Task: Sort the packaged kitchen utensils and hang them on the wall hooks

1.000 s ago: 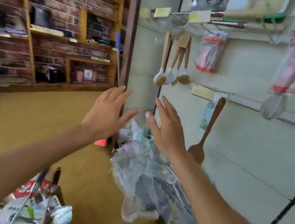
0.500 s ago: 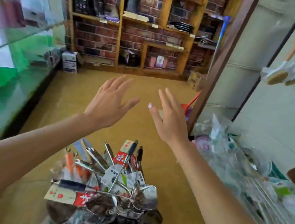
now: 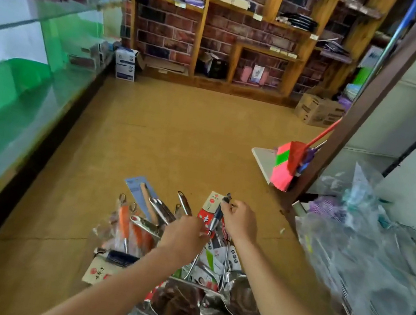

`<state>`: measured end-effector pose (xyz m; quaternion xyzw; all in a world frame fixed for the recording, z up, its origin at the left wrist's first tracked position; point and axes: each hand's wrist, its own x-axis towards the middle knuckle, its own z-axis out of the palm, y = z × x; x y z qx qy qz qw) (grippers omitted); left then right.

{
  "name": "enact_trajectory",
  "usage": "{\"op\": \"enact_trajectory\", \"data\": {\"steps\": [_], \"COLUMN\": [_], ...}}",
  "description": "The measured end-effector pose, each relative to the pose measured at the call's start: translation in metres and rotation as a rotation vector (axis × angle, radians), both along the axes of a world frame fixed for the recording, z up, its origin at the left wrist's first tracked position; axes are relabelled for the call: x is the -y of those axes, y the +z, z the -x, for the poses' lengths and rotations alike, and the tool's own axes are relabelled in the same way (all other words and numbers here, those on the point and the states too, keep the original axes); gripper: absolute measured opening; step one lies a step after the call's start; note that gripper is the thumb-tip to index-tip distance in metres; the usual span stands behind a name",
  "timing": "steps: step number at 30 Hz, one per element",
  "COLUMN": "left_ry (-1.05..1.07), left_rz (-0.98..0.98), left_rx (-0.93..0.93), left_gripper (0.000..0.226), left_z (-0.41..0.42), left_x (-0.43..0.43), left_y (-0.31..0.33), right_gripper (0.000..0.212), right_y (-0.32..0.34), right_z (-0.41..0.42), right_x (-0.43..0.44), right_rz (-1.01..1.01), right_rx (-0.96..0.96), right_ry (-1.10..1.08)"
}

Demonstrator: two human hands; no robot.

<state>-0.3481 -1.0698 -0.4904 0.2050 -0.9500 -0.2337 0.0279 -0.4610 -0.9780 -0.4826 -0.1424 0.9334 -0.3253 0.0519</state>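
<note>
A heap of packaged kitchen utensils lies on the floor below me: steel ladles, orange-handled tools and printed cards. My right hand pinches the top of a dark-handled utensil standing up from the heap. My left hand is down among the handles just left of it, fingers curled at the same utensil's shaft. A second pile of utensils in clear bags lies at the right against the white wall. No wall hooks are in view.
A pink and green broom leans by a brown door post. A glass display counter runs along the left. Brick-backed wooden shelves and cardboard boxes stand at the far end of the tan floor.
My view swung from the wall to the floor heap. Both hands, raised and spread before, dropped into the utensils, and my right hand took hold of the dark-handled one.
</note>
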Motion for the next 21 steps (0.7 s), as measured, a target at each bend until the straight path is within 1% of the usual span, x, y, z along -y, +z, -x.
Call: {"op": "enact_trajectory", "data": {"steps": [2,5,8,11,16,18,21], "left_ry": [-0.009,-0.035,-0.062,-0.079,-0.028,0.007,0.046], "left_rz": [0.041,0.192,0.292,0.275,0.196,0.139,0.074], "left_rx": [0.071,0.116,0.158,0.182,0.105,0.071,0.014], "left_gripper": [0.026,0.031,0.025,0.018,0.018,0.020,0.019], "left_z": [0.007,0.016,0.024,0.027,0.026,0.024,0.020], "left_x": [-0.010,-0.018,-0.020,-0.020,-0.015,-0.014,-0.011], "left_y": [-0.024,-0.043,-0.048,-0.049,-0.047,-0.043,-0.033], "right_gripper": [0.031,0.026,0.025,0.025,0.019,0.016,0.014], "right_y": [-0.027,-0.052,-0.063,-0.068,-0.057,-0.047,-0.026], "right_z": [0.012,0.028,0.037,0.040,0.037,0.036,0.032], "right_x": [0.005,0.017,0.031,0.041,0.046,0.044,0.041], "right_rz": [-0.016,0.020,0.053,0.144,0.334,0.404,0.468], "right_rx": [0.065,0.131,0.192,0.255,0.311,0.321,0.281], "right_ry": [-0.070,-0.134,-0.169,-0.220,-0.272,-0.273,-0.229]}}
